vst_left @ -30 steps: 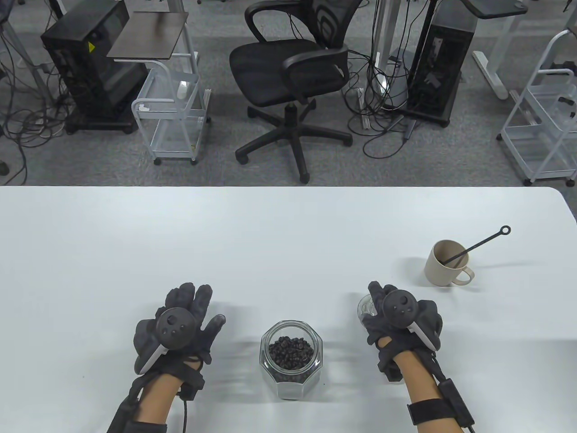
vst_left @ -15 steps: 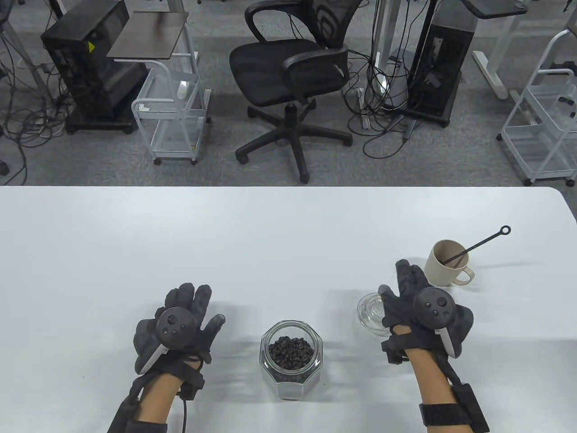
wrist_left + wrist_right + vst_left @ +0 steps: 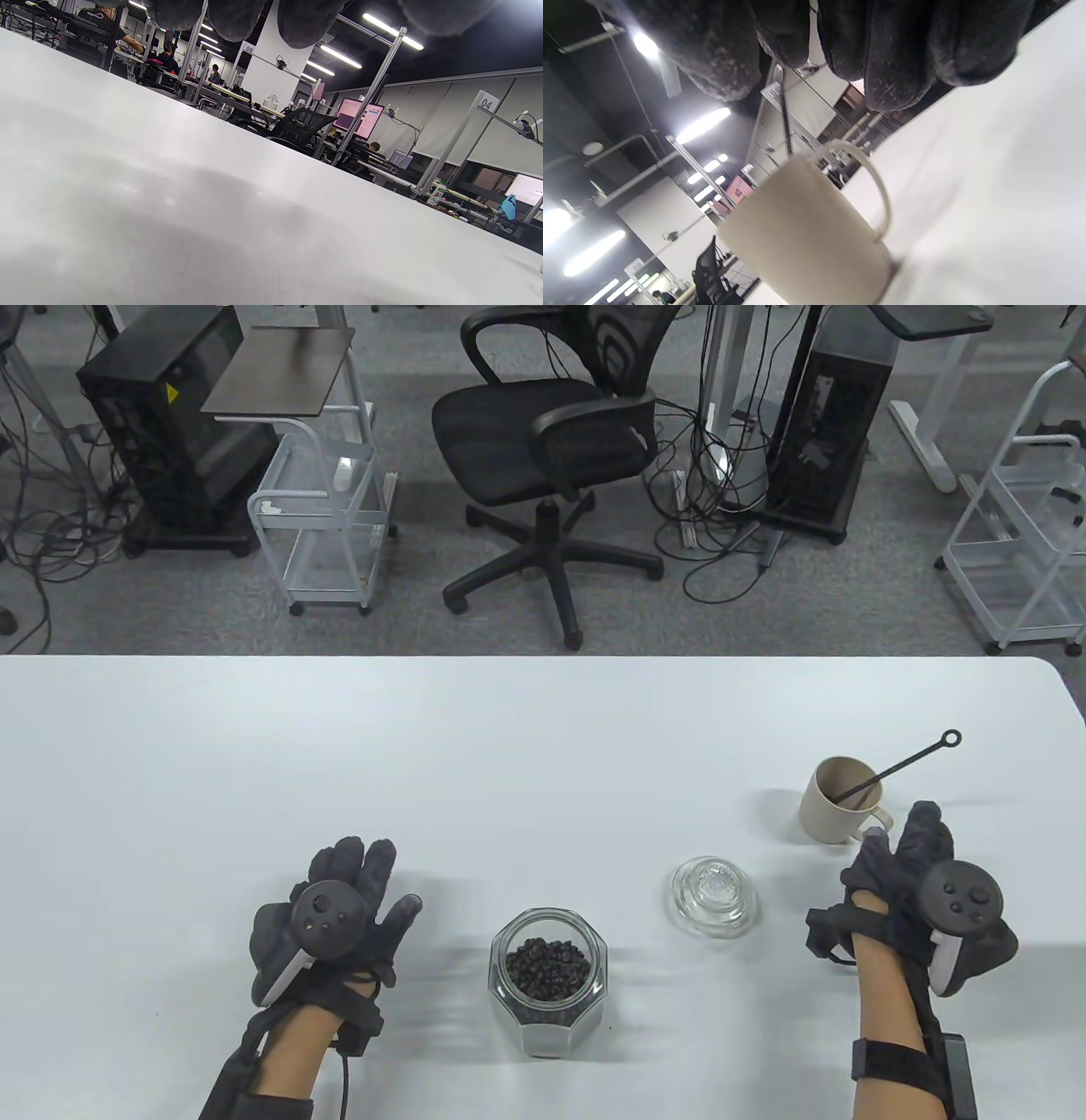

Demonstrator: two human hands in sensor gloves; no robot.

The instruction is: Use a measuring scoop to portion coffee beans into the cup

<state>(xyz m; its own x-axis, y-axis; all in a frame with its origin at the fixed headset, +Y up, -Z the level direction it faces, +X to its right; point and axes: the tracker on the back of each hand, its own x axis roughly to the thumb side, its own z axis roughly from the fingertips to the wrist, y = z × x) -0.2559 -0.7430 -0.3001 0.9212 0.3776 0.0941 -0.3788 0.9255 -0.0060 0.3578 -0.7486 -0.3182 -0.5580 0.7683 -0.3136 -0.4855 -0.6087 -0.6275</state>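
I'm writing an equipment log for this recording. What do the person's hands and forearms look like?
Both the left hand and the right hand wear dark grey fabric gloves, each with a round black tracker with small buttons and a white underside strapped on its back. Forearms are bare, with black straps and cables; a small black box sits on the right forearm.

Left grip (image 3: pixel 335 912) flat and spread; right grip (image 3: pixel 912 882) loosely extended

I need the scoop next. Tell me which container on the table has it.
The beige cup, far right by the right hand: the scoop leans out of it. The glass jar holds only beans.
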